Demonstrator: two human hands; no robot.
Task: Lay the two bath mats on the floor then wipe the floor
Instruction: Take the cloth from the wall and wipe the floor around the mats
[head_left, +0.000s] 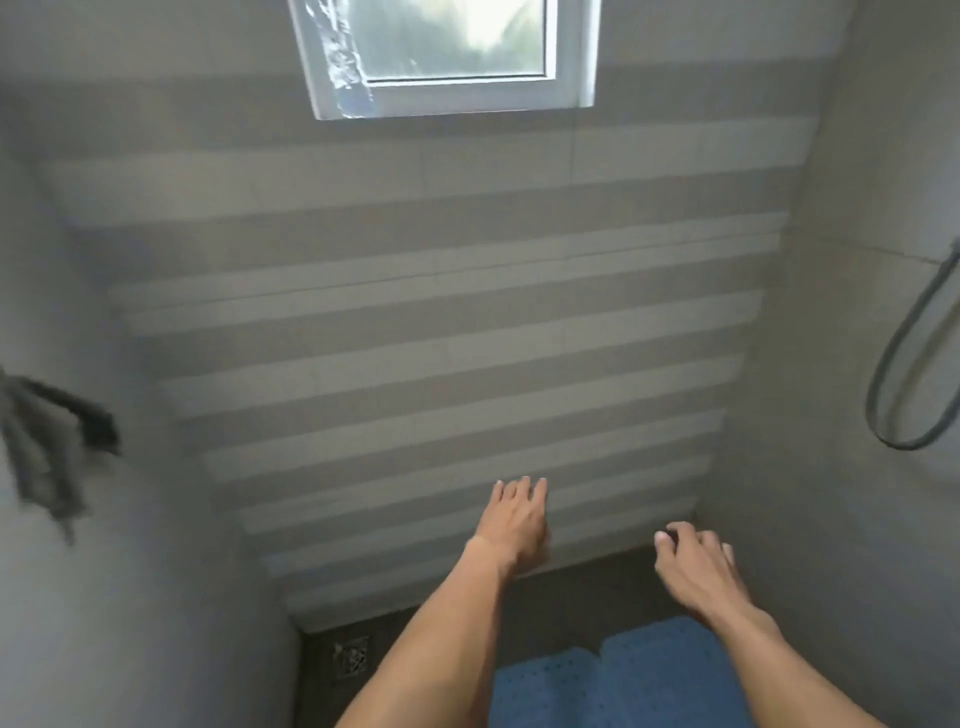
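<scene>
On left wall, hanging: dark grey cloth (49, 447), blurred, well apart from both hands. Lower down, at foot of striped wall (441, 332): square metal drain (352, 658) set in dark floor (571, 597), just left of left forearm. Top centre, high on striped wall: white-framed window (447, 57), pale glass, bright outside.

Centre, reaching forward: left hand (514, 525), palm down, fingers loosely spread and extended, nothing held, held out in front of lowest stripes of wall; contact with wall not clear. Forearm bare, running down to bottom edge.

Bottom centre to right, flat on floor: two blue mats, dotted with small holes, side by side and touching along a seam. Left mat (545, 691) partly hidden under left forearm; right mat (670, 670) partly hidden under right forearm, its far edge short of wall, strip of dark floor bare between.

Right of centre, above far edge of right mat: right hand (698, 569), palm down, fingers curled slightly and parted, empty, over dark floor near corner; touching floor or not, cannot tell.

Far right, on plain grey wall: dark shower hose (883, 389) hanging in a loop, well apart from right hand.
</scene>
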